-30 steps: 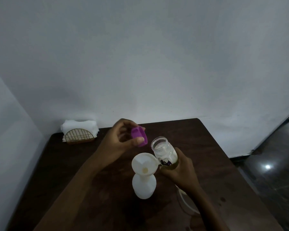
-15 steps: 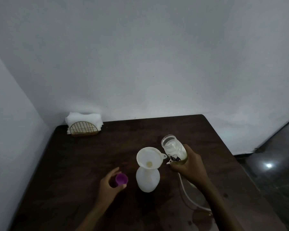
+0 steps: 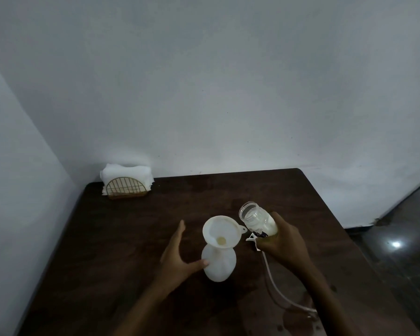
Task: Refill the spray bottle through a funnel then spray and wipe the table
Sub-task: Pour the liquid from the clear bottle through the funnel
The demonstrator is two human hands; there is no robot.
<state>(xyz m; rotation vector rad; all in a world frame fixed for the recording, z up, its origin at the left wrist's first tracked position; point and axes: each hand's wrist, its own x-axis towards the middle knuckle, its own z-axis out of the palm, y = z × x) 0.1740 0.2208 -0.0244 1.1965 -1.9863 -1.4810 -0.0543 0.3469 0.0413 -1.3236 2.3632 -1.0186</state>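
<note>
A white spray bottle body [image 3: 219, 266] stands upright near the middle of the dark wooden table [image 3: 136, 229], with a white funnel [image 3: 220, 231] seated in its neck. My left hand [image 3: 180, 257] is open beside the bottle's left flank, thumb tip touching the bottle and fingers spread. My right hand [image 3: 280, 241] grips a clear uncapped refill bottle [image 3: 257, 220], tilted with its mouth up and to the left, just right of the funnel's rim. No liquid is flowing. The purple cap is out of sight.
A gold wire holder with white napkins [image 3: 126, 181] sits at the table's back left corner against the wall. A white tube [image 3: 275, 288] of the sprayer head trails along the table under my right forearm. Wet spots mark the front right. Dark floor lies beyond the right edge.
My left hand lowered the purple cap to the table, let it go, and moved right to the spray bottle. The right hand kept the refill bottle tilted beside the funnel.
</note>
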